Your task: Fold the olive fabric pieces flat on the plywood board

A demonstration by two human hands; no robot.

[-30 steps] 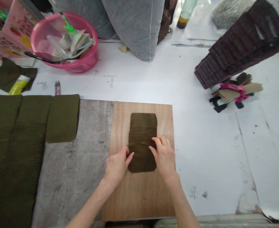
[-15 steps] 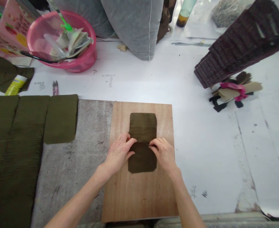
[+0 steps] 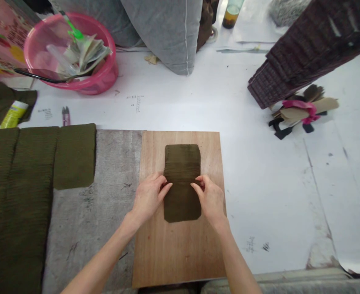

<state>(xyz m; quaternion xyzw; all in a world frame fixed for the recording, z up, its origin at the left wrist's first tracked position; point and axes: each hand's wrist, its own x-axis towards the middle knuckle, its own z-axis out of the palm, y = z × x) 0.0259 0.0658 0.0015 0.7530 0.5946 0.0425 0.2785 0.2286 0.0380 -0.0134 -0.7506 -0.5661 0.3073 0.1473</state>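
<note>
A dark olive fabric piece [image 3: 182, 171] with rounded corners lies on a wooden board [image 3: 180, 249] in front of me. My left hand [image 3: 149, 196] grips the piece's left edge at mid-height, fingers curled onto the cloth. On the right edge, at the same height, my right hand [image 3: 209, 198] pinches the fabric with bent fingers. The cloth between the hands looks creased across.
Rows of olive fabric pieces [image 3: 20, 179] cover the left on a grey mat [image 3: 94, 228]. A pink basin [image 3: 72, 53] holds papers at back left, with small snips [image 3: 65, 115] and a yellow tube [image 3: 12, 115] nearby. Stacked maroon pieces [image 3: 302, 53] and scraps [image 3: 302, 112] lie right.
Both hands slid up the fabric from its lower part to mid-height and closed on its side edges. The view shifted slightly.
</note>
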